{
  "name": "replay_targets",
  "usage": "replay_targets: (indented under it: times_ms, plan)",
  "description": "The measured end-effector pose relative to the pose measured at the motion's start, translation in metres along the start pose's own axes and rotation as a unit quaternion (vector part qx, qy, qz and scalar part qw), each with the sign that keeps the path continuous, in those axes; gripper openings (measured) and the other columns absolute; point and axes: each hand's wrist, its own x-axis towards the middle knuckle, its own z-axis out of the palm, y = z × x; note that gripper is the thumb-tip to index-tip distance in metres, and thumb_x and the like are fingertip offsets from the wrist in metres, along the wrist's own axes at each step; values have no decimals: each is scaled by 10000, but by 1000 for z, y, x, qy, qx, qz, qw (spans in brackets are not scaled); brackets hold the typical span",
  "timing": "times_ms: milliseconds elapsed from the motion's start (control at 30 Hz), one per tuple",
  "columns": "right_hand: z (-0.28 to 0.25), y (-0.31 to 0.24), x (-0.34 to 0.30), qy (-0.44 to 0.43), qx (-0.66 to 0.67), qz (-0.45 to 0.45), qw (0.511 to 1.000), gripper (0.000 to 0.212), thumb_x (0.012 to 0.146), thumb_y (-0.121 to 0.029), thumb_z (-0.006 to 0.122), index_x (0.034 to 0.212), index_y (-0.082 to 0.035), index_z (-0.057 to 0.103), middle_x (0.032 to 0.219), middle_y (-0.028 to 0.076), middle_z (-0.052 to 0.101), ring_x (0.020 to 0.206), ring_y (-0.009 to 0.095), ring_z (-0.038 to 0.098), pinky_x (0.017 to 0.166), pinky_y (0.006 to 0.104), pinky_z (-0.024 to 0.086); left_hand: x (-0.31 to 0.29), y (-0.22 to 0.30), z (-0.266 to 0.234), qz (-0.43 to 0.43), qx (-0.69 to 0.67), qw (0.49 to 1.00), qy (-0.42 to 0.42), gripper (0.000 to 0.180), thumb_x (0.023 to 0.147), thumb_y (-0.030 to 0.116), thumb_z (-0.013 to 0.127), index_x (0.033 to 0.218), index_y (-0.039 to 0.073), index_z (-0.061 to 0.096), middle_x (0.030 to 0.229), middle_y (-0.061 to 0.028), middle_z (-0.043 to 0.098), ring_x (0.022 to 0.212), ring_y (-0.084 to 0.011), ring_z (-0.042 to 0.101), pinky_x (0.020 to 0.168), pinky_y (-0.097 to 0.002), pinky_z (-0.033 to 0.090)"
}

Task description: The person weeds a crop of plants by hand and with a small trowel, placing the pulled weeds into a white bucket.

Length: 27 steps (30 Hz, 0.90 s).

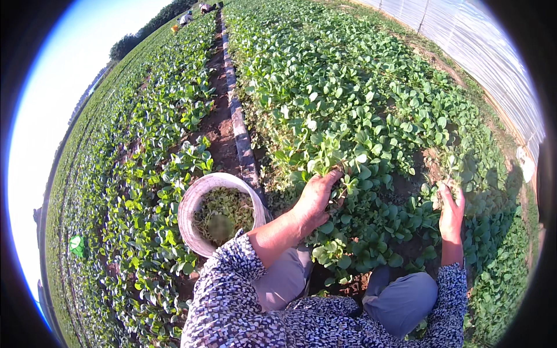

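Entries run left to right; clock directions read from the centre of the view unless a hand is named

Green object, kind unclear: 8 o'clock, among the plants of the left bed

White bucket: 8 o'clock, nearer in, mouth up, loose greens inside

Pale strip: running toward 11 o'clock between the beds

Left hand: near the centre, toward 4 o'clock; thumb and fingers closed round a leafy bunch, held against that hand at its 1 o'clock; whether the stems are free of the soil cannot be told

Right bed: dense low leaves, both hands at work over it

Right hand: between 3 and 4 o'clock, well apart from the left; thumb and fingers pinching a pale sprig at that hand's 12 o'clock

Step in hand, by judgement: plucking greens, one grip per hand; the next move seems to call for firm holds low on the stems and a steady lift, the bucket being near the left hand's 9 o'clock and far from the right
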Motion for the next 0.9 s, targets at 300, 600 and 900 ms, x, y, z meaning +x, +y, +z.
replay_targets:
  times_ms: [300, 600, 900]
  plan:
    - [328, -102, -95, -242, 184, -299, 905, 164, 932, -68, 549, 1092, -30, 560, 950, 94, 637, 851, 200, 638, 736, 305, 503, -51, 28, -223, 536, 140, 788, 269, 306, 890, 48, 592, 1189, 36, 527, 1172, -116, 567, 1001, -199, 576, 829, -317, 494]
    - [331, 8, -136, -501, -167, -23, 849, 338, 858, -201, 654, 1150, -37, 607, 1035, 100, 655, 715, 149, 652, 680, 285, 523, -188, -67, -333, 427, 364, 665, 494, 656, 815, 128, 680, 1402, 124, 387, 1455, -114, 336, 1284, -274, 397, 1016, -398, 343]
    - [179, 27, -73, -380, -232, 114, 888, 295, 865, -178, 662, 1103, -14, 606, 899, 51, 631, 676, 127, 618, 598, 261, 495, -160, -83, -297, 170, -181, 911, 328, 808, 822, 577, 610, 1429, 171, 264, 1476, -130, 263, 1289, -371, 371, 932, -645, 390]
